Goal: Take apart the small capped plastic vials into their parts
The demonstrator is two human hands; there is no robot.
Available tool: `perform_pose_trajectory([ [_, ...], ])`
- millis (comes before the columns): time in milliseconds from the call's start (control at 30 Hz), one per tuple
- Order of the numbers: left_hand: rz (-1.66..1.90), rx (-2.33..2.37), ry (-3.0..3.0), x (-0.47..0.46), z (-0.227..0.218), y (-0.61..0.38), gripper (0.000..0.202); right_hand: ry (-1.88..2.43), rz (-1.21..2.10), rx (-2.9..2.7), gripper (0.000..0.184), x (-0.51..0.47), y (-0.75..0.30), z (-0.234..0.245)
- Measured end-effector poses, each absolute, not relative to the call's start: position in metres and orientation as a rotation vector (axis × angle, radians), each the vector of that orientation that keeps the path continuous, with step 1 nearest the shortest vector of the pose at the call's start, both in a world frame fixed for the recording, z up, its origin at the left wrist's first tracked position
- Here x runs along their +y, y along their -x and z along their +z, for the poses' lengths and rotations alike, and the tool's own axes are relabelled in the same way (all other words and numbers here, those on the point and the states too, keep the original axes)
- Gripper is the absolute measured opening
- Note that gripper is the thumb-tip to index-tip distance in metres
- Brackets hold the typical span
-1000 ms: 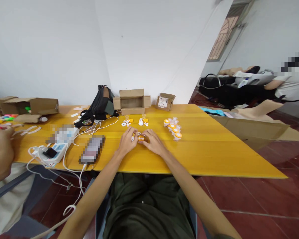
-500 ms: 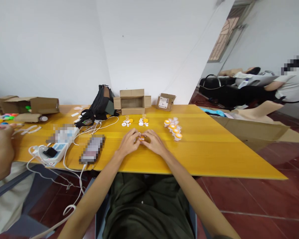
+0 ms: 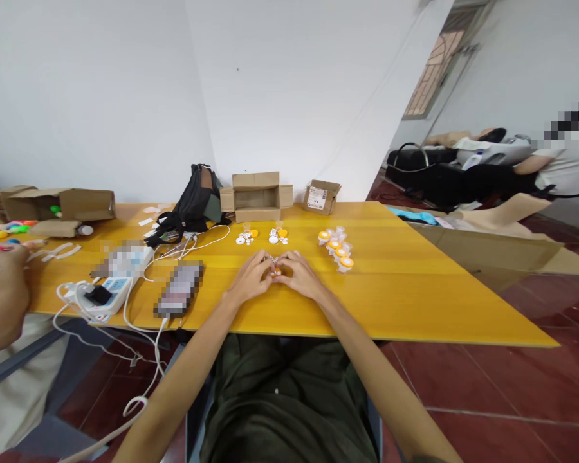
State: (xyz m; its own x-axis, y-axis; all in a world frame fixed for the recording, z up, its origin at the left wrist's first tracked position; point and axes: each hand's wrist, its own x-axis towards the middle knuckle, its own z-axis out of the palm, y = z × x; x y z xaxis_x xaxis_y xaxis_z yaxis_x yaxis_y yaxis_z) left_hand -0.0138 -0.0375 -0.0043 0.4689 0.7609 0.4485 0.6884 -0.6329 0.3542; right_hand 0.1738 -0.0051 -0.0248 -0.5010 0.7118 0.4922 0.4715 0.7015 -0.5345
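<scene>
Just above the table, a small orange-and-white part [image 3: 276, 271] sits between my fingertips, mostly covered by them. My left hand [image 3: 249, 279] grips it from the left with bent fingers. From the other side, my right hand [image 3: 300, 276] pinches the same part, thumb and fingers closed. Beyond my hands lie two small groups of loose pieces: a left group of white discs and bits [image 3: 242, 240] with an orange cap [image 3: 254, 233], and a right group of white pieces [image 3: 273, 239]. To the right stand several clear plastic pieces with orange-rimmed tops [image 3: 340, 253].
A phone [image 3: 179, 289] and a white power strip [image 3: 110, 296] with cables lie left. Behind are a black backpack [image 3: 193, 199], an open cardboard box [image 3: 257, 198] and a smaller box [image 3: 321, 197]. Another person's hand [image 3: 7, 270] is at far left. The table [image 3: 415, 296] ends at right.
My hands have shifted very slightly, and the fingers have turned a little around the small orange-and-white part. The pieces on the table stay where they were.
</scene>
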Motion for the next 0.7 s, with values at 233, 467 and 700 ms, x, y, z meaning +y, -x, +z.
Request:
perform_pose_trajectory([
  [233, 0.834, 1.27, -2.568, -0.038, -0.0046, 0.0145, 0.012, 0.893, 0.46, -2.223, 0.017, -0.0049, -0.1723, -0.0265],
  [467, 0.759, 1.285, -2.559, -0.0379, -0.0042, 0.0146, 0.008, 0.903, 0.496, -2.229, 0.018, -0.0013, -0.1714, -0.0293],
  [700, 0.711, 1.314, -2.533, -0.0402, -0.0014, 0.0144, 0.004, 0.912, 0.508, -2.234, 0.019, -0.0013, -0.172, -0.0284],
])
